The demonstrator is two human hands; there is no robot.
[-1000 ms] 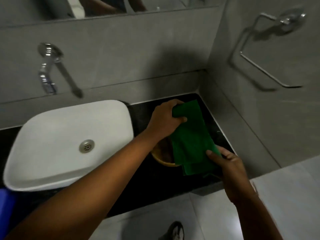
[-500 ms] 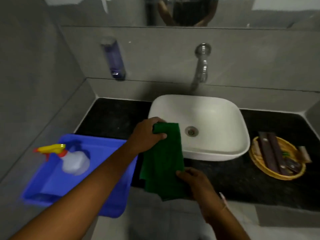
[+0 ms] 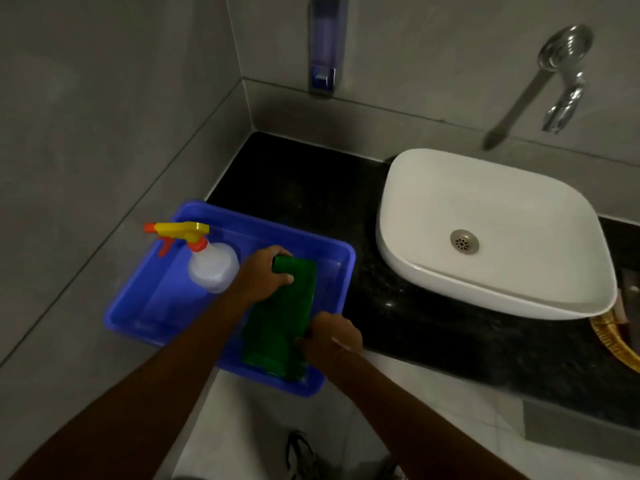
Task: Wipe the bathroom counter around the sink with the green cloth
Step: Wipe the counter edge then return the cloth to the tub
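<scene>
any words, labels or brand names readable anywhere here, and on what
None can be read.
Spray bottle in the blue tub: plain body, no label showing.
Wall dispenser: no print visible; the picture is blurred there.
Green cloth, held by the left hand and right hand: no tag or print seen.
White sink and tap: no markings visible.

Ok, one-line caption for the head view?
Both hands, left and right, hold the green cloth over the blue tub.
</scene>
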